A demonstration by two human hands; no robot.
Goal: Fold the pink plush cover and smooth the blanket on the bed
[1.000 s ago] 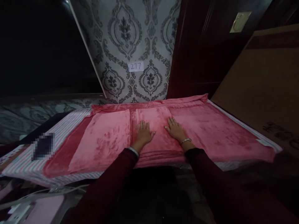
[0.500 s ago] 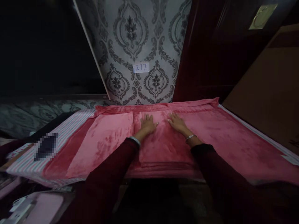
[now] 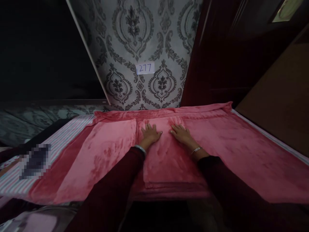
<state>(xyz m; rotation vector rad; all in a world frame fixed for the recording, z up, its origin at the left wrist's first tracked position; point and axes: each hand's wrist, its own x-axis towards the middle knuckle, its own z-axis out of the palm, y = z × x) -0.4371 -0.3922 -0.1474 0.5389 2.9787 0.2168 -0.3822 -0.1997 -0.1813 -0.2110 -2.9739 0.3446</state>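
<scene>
My left hand (image 3: 150, 134) and right hand (image 3: 181, 133) lie flat, fingers spread, on the folded cloth (image 3: 169, 159); I'd press evenly, keeping edges square.

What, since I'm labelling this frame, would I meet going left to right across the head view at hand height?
striped sheet → flat pink cloth → left hand → right hand → spread pink blanket → brown board
</scene>
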